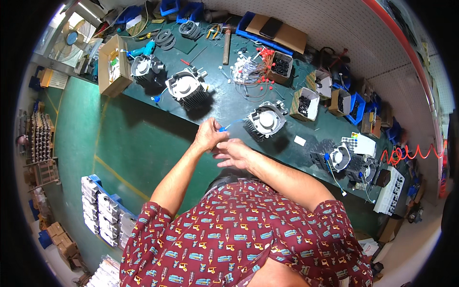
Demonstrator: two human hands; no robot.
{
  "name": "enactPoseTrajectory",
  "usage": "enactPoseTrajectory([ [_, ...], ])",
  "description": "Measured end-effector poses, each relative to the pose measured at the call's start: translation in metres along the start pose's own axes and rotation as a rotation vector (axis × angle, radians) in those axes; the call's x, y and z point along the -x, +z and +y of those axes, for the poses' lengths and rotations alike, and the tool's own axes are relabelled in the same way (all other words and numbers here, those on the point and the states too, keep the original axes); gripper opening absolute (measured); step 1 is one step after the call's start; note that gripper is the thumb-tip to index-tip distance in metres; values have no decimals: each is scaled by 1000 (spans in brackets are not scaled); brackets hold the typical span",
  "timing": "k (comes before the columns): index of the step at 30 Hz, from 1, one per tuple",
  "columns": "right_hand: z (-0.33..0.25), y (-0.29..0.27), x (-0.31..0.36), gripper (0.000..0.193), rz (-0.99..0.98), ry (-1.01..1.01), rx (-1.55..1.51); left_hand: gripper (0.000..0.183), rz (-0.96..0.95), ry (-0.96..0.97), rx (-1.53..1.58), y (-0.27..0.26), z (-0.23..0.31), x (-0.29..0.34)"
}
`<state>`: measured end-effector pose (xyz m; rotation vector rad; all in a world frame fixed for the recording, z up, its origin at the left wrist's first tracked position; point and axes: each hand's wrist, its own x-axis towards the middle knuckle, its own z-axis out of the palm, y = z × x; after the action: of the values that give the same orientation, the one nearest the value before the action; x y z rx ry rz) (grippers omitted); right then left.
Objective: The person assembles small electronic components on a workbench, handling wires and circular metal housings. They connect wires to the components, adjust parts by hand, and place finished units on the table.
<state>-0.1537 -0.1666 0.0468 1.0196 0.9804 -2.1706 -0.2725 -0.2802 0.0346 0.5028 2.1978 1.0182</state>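
Pinching the blue connector left of the ribbed housing, cable stretching toward it, is my left hand; my right hand hangs loosely spread. Right of the housing, a carton holds black parts.

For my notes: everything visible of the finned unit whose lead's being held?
The finned unit looks metallic: silvery rim, pale round centre, dark fins beneath. It rests face-up on the bench, near its edge. Its pale lead runs to a blue piece in the left hand; no hand touches its body.
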Motion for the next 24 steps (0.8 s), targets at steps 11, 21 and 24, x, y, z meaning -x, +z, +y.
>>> enactPoseTrajectory([
  [11, -11, 19, 19, 14, -82, -61, -115, 33, -84, -173, 804, 5, -9, 10],
  [21, -22, 5, 23, 31, 98, -439, 835, 26, -118, -229, 768, 7, -4, -1],
  [24, -27, -2, 25, 33, 132, -570, 974, 27, -155, -190, 668, 16, 5, -22],
])
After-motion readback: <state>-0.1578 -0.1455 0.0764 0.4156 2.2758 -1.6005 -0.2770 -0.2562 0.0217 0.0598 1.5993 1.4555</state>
